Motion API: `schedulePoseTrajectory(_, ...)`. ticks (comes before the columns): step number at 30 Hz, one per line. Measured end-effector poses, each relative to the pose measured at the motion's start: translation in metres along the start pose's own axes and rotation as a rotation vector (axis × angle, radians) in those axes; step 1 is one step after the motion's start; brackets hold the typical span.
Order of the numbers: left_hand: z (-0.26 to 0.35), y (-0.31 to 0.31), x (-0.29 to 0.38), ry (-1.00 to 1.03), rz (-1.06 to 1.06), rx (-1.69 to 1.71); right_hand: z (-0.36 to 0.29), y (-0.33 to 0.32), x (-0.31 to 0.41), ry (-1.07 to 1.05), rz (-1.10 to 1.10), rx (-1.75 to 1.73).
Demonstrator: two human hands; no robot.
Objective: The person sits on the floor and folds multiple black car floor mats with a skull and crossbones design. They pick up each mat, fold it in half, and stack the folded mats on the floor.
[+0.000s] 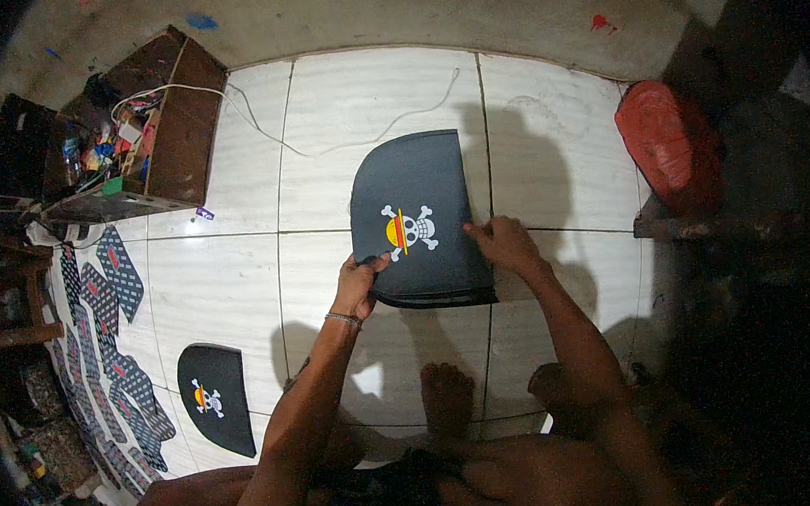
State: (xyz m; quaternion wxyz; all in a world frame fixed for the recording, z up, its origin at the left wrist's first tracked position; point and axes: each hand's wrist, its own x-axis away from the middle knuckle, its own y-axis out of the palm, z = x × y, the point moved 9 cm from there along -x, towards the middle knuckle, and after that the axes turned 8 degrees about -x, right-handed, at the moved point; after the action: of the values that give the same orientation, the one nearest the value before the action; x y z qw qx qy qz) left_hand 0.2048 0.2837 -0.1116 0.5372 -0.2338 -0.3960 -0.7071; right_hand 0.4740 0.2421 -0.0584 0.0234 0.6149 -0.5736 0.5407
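Observation:
Held just above or on the floor before me is a stack of black flat panels (413, 174), each with one long straight side and rounded corners opposite. The top one bears a skull-and-crossbones print with a yellow straw hat. My left hand (356, 285) grips the rounded lower-left edge, thumb on top and fingers underneath. At the straight right edge, my right hand (508, 243) pinches the rim with its fingers curled. Layered edges show along the stack's near side. A similar black panel (217, 410) with the same print lies on the floor to my left.
Several patterned grey pieces (118, 368) lie in rows at far left. A wooden box (186, 142) of clutter stands at upper left, with a white cable (368, 142) running from it across the tiles. A red bag (667, 139) sits at right. My foot (448, 392) is near the stack.

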Motion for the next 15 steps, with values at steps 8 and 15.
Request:
schedulePoseTrajectory(8, -0.006, 0.006, -0.001, -0.058, -0.09, -0.043, 0.017, 0.039, 0.005, -0.328, -0.015, -0.84)
schedulePoseTrajectory(15, 0.037, 0.015, -0.01, -0.12, -0.098, 0.007, 0.019, 0.055, 0.003, 0.052, -0.207, -0.928)
